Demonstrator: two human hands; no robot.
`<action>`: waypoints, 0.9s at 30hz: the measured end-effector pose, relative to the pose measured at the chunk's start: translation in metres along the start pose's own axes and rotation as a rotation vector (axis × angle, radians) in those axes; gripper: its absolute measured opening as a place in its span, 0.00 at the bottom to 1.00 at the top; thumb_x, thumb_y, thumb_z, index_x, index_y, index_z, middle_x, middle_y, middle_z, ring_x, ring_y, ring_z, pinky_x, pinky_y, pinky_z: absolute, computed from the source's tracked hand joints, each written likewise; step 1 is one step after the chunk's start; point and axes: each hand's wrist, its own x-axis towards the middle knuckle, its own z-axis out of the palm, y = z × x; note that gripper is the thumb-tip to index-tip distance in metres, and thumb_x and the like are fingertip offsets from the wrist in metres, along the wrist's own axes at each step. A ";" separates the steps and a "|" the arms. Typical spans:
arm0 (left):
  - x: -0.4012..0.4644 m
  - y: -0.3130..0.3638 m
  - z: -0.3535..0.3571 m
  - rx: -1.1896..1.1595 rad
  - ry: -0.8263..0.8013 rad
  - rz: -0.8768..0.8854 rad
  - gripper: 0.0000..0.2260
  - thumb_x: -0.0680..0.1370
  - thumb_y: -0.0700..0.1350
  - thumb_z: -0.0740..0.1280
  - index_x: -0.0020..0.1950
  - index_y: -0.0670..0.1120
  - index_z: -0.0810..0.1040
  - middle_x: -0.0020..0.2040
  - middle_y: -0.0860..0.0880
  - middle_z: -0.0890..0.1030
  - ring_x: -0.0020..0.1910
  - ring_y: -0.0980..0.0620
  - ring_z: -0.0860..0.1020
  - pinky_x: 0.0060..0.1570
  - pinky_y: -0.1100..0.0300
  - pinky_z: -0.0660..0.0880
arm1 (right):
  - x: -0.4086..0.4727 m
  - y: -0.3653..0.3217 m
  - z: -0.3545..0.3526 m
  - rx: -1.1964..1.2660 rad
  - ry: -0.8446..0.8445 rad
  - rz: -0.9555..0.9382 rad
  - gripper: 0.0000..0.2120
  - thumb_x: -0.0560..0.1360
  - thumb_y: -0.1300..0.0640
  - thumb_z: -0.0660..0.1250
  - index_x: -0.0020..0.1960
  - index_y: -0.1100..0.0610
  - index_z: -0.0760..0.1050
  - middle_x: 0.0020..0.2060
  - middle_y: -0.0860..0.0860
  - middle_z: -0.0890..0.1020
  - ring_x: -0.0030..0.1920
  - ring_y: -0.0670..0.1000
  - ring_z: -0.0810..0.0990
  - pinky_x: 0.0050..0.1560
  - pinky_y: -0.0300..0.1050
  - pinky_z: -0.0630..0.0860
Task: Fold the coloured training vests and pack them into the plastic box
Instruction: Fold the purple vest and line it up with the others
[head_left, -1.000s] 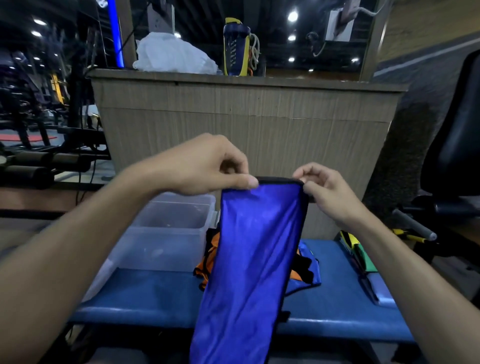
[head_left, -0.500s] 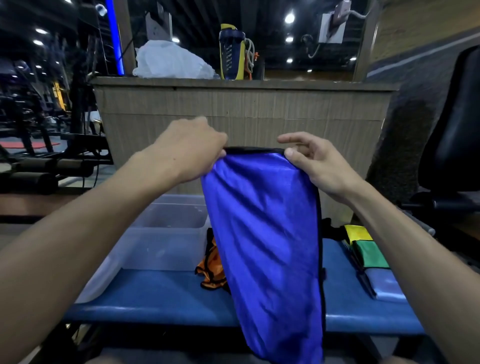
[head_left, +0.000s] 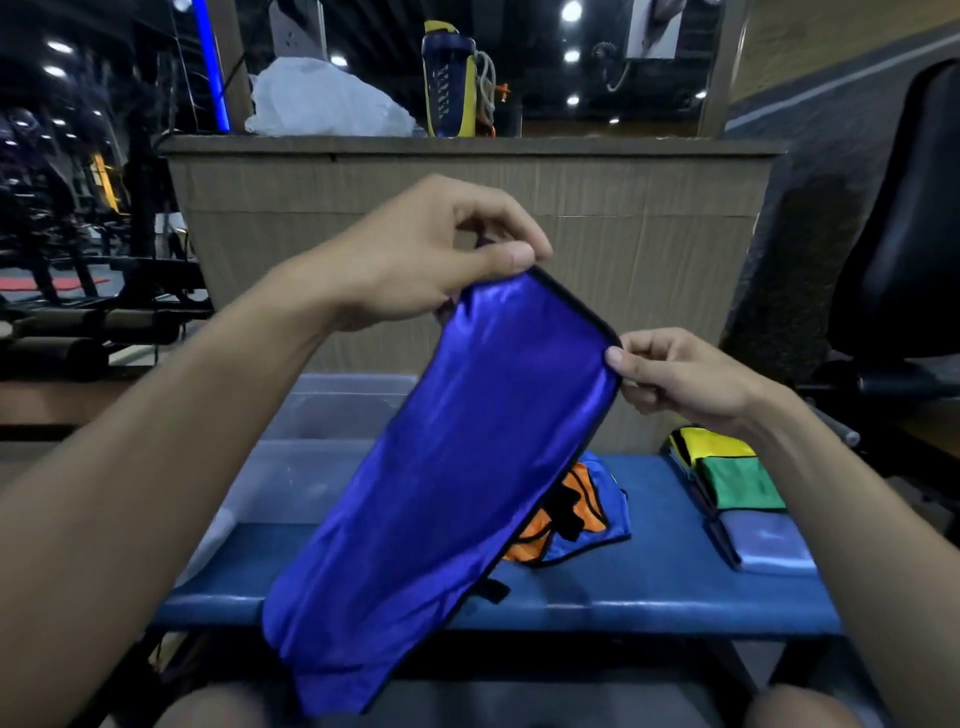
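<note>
I see both hands, left (head_left: 415, 254) and right (head_left: 680, 376), pinching the blue vest (head_left: 457, 467) over the surface (head_left: 649, 582).

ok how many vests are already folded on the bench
3 show: a yellow vest, a green vest and a pale blue vest, in a row at the right end of the bench. More may be hidden underneath.

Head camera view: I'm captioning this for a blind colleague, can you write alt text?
Two bare hands hold a blue vest up by its black-trimmed top edge, the left hand higher than the right hand, over a blue bench. On the bench sit a clear plastic box, crumpled orange and blue vests, and folded vests at right.
</note>
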 end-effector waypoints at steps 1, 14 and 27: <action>-0.001 0.002 0.009 -0.045 -0.033 0.000 0.06 0.82 0.46 0.67 0.57 0.50 0.83 0.44 0.56 0.80 0.39 0.55 0.79 0.35 0.63 0.77 | -0.010 0.006 -0.007 0.001 -0.026 0.032 0.21 0.74 0.45 0.73 0.43 0.62 0.71 0.28 0.52 0.64 0.29 0.48 0.60 0.29 0.38 0.56; 0.051 -0.013 0.083 -0.481 0.303 0.124 0.05 0.83 0.40 0.67 0.58 0.43 0.79 0.50 0.49 0.78 0.40 0.56 0.82 0.27 0.58 0.79 | 0.000 -0.097 -0.081 -0.391 0.490 -0.024 0.12 0.78 0.50 0.71 0.39 0.53 0.74 0.28 0.51 0.75 0.22 0.44 0.76 0.18 0.36 0.69; -0.042 -0.217 0.162 0.210 0.104 -0.652 0.09 0.80 0.41 0.62 0.46 0.46 0.82 0.32 0.46 0.82 0.33 0.45 0.83 0.34 0.51 0.79 | 0.214 0.172 0.096 -0.658 0.158 0.082 0.06 0.78 0.60 0.70 0.52 0.59 0.84 0.49 0.56 0.87 0.51 0.52 0.83 0.49 0.40 0.71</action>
